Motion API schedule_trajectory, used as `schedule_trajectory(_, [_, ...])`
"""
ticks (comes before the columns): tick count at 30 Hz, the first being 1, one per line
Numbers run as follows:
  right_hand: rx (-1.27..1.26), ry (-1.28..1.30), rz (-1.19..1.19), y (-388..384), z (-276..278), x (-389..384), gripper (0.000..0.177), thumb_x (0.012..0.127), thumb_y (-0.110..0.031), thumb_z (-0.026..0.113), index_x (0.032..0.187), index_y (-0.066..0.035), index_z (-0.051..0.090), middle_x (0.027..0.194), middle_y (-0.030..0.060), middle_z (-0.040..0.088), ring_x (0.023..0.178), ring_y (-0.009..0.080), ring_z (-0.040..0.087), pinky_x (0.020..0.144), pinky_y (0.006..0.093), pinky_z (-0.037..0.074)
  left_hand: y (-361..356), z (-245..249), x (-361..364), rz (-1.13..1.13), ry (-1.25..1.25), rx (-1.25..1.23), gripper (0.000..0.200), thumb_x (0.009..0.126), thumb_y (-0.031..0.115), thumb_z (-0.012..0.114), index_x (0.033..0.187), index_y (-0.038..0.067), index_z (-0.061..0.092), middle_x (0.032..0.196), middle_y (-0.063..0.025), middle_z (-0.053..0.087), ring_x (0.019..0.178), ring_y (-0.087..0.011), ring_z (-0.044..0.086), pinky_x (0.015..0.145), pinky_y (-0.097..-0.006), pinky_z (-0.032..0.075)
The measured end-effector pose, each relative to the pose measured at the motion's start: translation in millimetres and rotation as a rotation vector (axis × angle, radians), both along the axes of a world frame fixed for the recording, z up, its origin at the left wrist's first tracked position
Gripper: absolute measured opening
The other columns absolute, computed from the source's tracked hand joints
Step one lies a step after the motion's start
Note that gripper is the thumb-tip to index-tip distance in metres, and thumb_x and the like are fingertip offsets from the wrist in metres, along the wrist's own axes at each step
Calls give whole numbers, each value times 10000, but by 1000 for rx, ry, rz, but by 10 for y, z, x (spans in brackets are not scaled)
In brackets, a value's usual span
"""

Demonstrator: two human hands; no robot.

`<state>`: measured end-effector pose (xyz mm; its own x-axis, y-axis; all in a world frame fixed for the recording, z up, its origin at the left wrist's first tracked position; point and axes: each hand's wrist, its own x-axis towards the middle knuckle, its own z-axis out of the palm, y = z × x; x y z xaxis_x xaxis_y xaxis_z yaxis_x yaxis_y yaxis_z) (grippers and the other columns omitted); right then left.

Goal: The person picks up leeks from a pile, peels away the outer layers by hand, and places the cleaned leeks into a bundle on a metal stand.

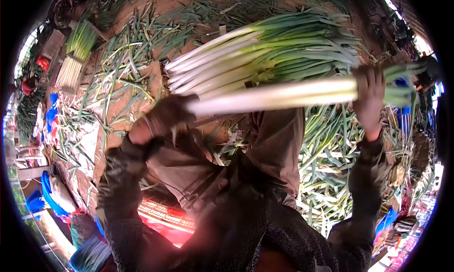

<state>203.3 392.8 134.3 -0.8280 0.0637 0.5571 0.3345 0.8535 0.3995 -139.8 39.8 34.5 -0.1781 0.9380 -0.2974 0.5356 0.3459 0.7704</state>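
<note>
A long green onion bundle point(283, 94) is held level across the middle, its white end at the left and green leaves at the right. My right hand point(369, 94) is wrapped round it where the white turns green. At the white root end, my left hand point(168, 116), dark and blurred, is closed; the bundle meets its fingers. Just beyond lies a large pile of green onions point(265, 54), white stalks to the left and leaves to the right.
Cut leaves point(326, 177) lie thick to the right of my legs, and more are scattered over the brown ground point(127, 101). A stack of green onions point(75, 59) stands at the upper left. A red crate point(165, 217) is beneath me at lower left.
</note>
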Motion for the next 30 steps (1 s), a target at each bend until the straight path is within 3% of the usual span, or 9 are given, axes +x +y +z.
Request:
schedule_trajectory(3, [119, -53, 186, 215, 407, -976, 471, 644, 15, 592, 1106, -72, 579, 1062, 128, 568, 1040, 344, 529, 987, 486, 399, 239, -330, -848, 230, -155, 79, 662, 799, 77, 780, 1368, -40, 462, 1067, -51, 662, 901, -127, 621, 838, -287, 527])
schedule_trajectory(7, [122, -210, 184, 616, 37, -2123, 675, 586, -190, 843, 1195, -97, 568, 1189, 112, 556, 1133, 315, 507, 1029, 452, 395, 479, -770, -1695, 109, 321, -74, 676, 745, 280, 767, 1318, 16, 524, 1292, -194, 564, 1218, -350, 520, 1007, -387, 437])
schedule_trajectory(11, [-22, -511, -34, 843, -672, -2886, 753, 688, -430, 805, 1300, -89, 528, 1320, 170, 503, 1267, 375, 435, 1107, 469, 319, 468, -1168, -1914, 210, 382, -176, 672, 723, 223, 791, 1308, 29, 523, 1282, -189, 574, 1214, -341, 530, 998, -395, 441])
schedule_trajectory(14, [-255, -630, 4, 1003, -1220, -2928, 749, 754, -508, 741, 1333, -100, 499, 1392, 192, 451, 1323, 413, 377, 1118, 490, 291, 529, -1612, -2076, 188, 396, -249, 658, 712, 151, 815, 1288, 32, 520, 1260, -202, 576, 1196, -340, 542, 994, -391, 444])
schedule_trajectory(17, [-356, -636, 95, 1097, -1337, -2858, 709, 808, -535, 679, 1339, -105, 488, 1388, 192, 448, 1322, 418, 369, 1108, 493, 291, 400, -1860, -1902, 357, 533, 351, 620, 741, 143, 803, 1285, 43, 523, 1252, -191, 576, 1173, -350, 553, 976, -395, 455])
schedule_trajectory(21, [-383, -721, 70, 1084, -1234, -2857, 686, 856, -591, 593, 1365, -142, 490, 1379, 180, 454, 1311, 401, 380, 1110, 505, 283, 299, -2084, -1913, 906, 126, 489, 330, 887, 151, 678, 1192, 45, 611, 1140, -147, 649, 1059, -268, 615, 924, -331, 461])
schedule_trajectory(23, [-349, -709, 90, 1123, -1265, -2870, 676, 863, -587, 586, 1362, -141, 490, 1368, 181, 463, 1301, 406, 387, 1112, 499, 281, 242, -2104, -1746, 905, 36, 486, 253, 976, 159, 565, 1194, 39, 613, 1110, -84, 672, 1032, -152, 595, 925, -306, 455])
schedule_trajectory(28, [-305, -662, 176, 1208, -1218, -2745, 588, 866, -434, 639, 1354, -145, 486, 1325, 166, 482, 1252, 402, 413, 1097, 487, 297, 333, -1940, -1365, 970, -200, 693, 311, 942, 209, 612, 1214, 58, 602, 1189, -119, 641, 1186, -241, 567, 982, -335, 434])
schedule_trajectory(30, [-284, -655, 159, 1239, -1191, -2719, 579, 870, -395, 642, 1368, -147, 479, 1348, 163, 475, 1261, 400, 408, 1110, 489, 284, 365, -2063, -1352, 794, 272, 609, 363, 921, 206, 622, 1251, 60, 582, 1259, -146, 596, 1254, -314, 509, 1023, -369, 407])
